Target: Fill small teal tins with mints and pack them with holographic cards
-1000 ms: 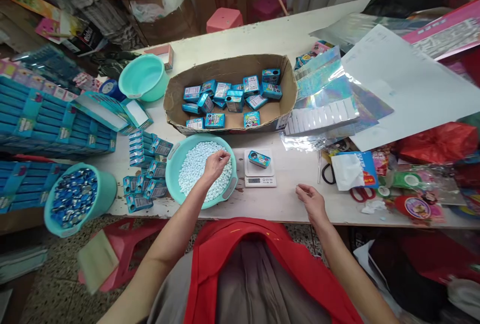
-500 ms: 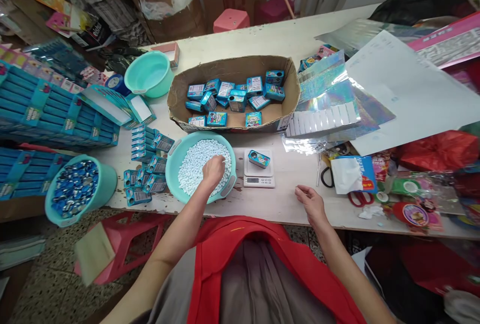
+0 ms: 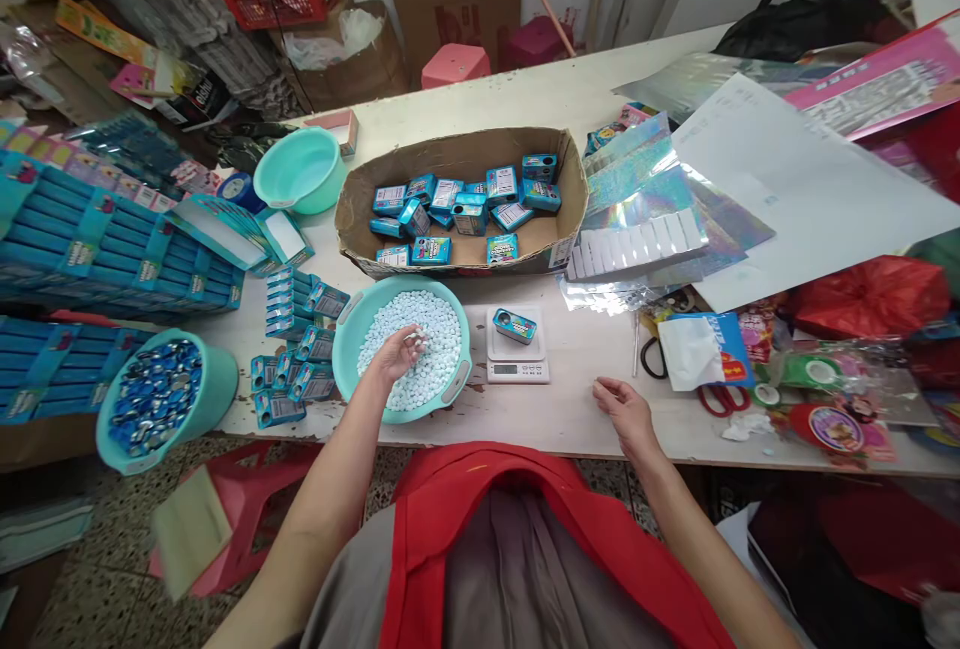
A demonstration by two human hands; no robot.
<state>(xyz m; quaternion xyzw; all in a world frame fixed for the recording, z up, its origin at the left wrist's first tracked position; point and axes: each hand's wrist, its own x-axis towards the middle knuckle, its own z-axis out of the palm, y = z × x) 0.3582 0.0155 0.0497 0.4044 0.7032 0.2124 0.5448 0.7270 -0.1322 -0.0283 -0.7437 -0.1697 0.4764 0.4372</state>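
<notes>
Over the aqua basin (image 3: 346, 344), reaching in w/ L hand (image 3: 397, 354), curling fingers partway, close above white pellets (image 3: 435, 319); poss. pinching a few at the tips, but not managing to tell whether clamped or still loose. To R of scale (image 3: 517, 371), holding R hand (image 3: 628, 414) low at tabletop (image 3: 559, 424), bending fingers loosely w/ thumb near; seeing nothing in it, not managing to tell if tips are meeting. Finding pellets heaped in basin, one blue tin (image 3: 514, 326) lying flat on scale, set at a slant, well apart from both hands.

Technique, judging only: prob. doing best by cupping fingers, taking few at a time, working low inside the rim to let strays drop back; likewise avoiding any nudge to scale or tin w/ R hand.

Materials: noting small, rounded, matte-looking pellets, prob. rolling easily; smooth plastic basin w/ side handles; glossy printed tin, rounded at corners, w/ dark oval spot at one end; pale, boxy scale w/ grey display. Behind, seeing rough-edged brown carton (image 3: 450, 151) holding more blue cases; to R, shiny rainbow film (image 3: 637, 191) lying in overlapping sheets.
</notes>
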